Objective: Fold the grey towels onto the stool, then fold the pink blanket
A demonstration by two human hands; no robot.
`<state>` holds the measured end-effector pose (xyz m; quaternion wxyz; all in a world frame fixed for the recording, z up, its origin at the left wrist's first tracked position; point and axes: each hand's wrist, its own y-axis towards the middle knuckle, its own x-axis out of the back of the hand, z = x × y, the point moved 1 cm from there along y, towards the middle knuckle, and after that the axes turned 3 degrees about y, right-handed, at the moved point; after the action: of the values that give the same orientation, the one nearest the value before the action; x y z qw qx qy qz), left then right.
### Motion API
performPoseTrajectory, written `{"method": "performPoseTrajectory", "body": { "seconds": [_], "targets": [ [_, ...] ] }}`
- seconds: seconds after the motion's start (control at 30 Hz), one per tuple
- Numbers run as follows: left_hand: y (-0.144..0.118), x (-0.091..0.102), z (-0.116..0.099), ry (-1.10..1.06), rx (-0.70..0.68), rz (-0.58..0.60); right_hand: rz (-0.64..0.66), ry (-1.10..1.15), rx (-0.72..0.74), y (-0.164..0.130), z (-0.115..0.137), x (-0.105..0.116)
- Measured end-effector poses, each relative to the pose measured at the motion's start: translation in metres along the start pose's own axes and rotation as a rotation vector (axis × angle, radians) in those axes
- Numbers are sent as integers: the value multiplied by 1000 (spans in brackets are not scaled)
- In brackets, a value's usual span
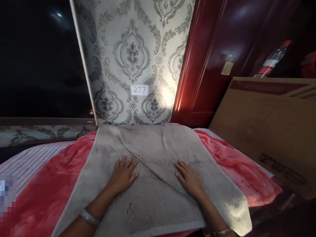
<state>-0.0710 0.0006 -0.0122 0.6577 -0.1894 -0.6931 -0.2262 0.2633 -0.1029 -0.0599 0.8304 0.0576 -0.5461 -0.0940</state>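
A grey towel (156,146) lies spread flat over a red blanket (51,187) on a bed. My left hand (123,174) rests palm down on the towel left of its middle, fingers apart. My right hand (188,177) lies palm down on the towel to the right, fingers apart too. A dark crease line runs diagonally across the towel between the two hands. A small embroidered mark (130,209) sits near the towel's front edge. Each wrist wears a silver bangle.
Patterned grey wallpaper (135,53) with a "277" label (139,90) rises behind the bed. A dark window (31,55) is at left, a red wooden door (230,48) at right. A large cardboard sheet (274,131) leans at right, with a plastic bottle (273,59) behind it.
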Motion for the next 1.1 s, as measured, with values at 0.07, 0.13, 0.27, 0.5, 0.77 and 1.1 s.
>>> {"method": "performPoseTrajectory", "body": {
  "seconds": [0.07, 0.13, 0.27, 0.5, 0.77, 1.1],
  "targets": [
    [1, 1, 0, 10, -3, 1, 2, 9, -11, 0, 3, 1],
    [2, 0, 2, 15, -5, -12, 4, 9, -17, 1, 6, 4],
    [5, -6, 7, 18, -12, -56, 29, -2, -35, 0, 14, 9],
    [10, -19, 18, 12, -41, -144, 27, 82, -3, 10, 7, 13],
    [13, -30, 26, 64, -61, -176, -225, 150, -97, 108, -64, 85],
    [10, -54, 40, 107, -102, -272, -299, 123, -111, 242, -96, 115]
  ]
}}
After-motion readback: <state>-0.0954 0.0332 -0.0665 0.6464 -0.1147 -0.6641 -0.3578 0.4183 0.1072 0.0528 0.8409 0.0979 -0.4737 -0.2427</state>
